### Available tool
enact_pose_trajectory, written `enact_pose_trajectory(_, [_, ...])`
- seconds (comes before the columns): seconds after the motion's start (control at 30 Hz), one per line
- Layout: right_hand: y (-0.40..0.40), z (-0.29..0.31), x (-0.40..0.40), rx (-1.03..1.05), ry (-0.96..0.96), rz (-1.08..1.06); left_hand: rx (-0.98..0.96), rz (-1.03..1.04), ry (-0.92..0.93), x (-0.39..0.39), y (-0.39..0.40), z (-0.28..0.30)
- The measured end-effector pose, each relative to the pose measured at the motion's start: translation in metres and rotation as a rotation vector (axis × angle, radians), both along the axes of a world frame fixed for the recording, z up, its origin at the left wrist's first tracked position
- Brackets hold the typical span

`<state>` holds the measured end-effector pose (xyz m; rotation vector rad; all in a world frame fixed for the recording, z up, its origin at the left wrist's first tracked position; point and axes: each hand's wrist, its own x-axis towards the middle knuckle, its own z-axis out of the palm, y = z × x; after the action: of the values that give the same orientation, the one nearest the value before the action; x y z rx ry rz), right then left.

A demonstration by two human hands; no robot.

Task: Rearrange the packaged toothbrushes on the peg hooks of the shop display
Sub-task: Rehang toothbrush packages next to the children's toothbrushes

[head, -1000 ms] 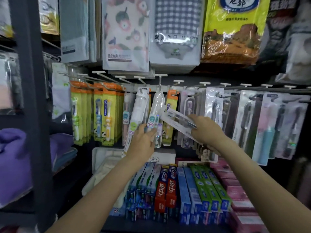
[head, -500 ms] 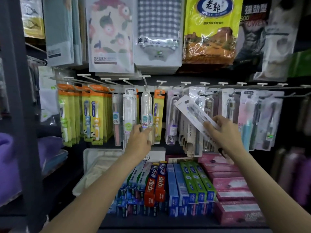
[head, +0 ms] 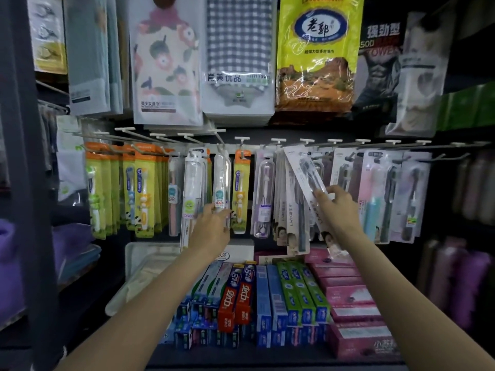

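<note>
A row of peg hooks carries packaged toothbrushes. My right hand grips a white toothbrush pack with a dark brush, tilted, its top end up at the hooks in front of several like packs. My left hand holds the lower end of a clear toothbrush pack that hangs from its hook. Beside it hang another clear pack and an orange-yellow pack.
Yellow children's brush packs fill the left hooks, pink and grey packs the right. Boxed toothpaste lies on the shelf below. Bagged towels hang above. A dark upright post stands at left.
My right hand has lifted the white pack from low and slanted up to the hooks, turning it nearly upright. My left hand has stayed at the clear packs. The view has shifted right.
</note>
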<state>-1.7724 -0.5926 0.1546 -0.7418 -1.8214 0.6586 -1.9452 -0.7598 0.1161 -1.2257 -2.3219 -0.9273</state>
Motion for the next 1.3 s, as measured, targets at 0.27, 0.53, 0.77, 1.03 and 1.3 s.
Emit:
enact_pose_trajectory(0.27, [-0.006, -0.023, -0.003, -0.103, -0.061, 0.026, -0.004, -0.012, 0.014, -0.003, -0.001, -0.002])
enact_pose_trajectory(0.53, [-0.064, -0.017, -0.039, 0.506, -0.077, 0.116, 0.034, 0.047, 0.157, -0.014, -0.008, -0.015])
enact_pose_trajectory(0.77, [-0.056, -0.027, -0.162, -0.030, -0.101, 0.191, 0.108, 0.068, 0.378, -0.044, -0.018, -0.030])
enact_pose_trajectory(1.03, [-0.034, -0.020, -0.212, -0.204, 0.016, 0.029, 0.054, 0.080, 0.464, -0.066, -0.026, -0.033])
enact_pose_trajectory(1.3, [-0.062, -0.008, -0.153, 0.058, -0.066, 0.085, 0.102, 0.030, 0.337, -0.061, -0.027, -0.029])
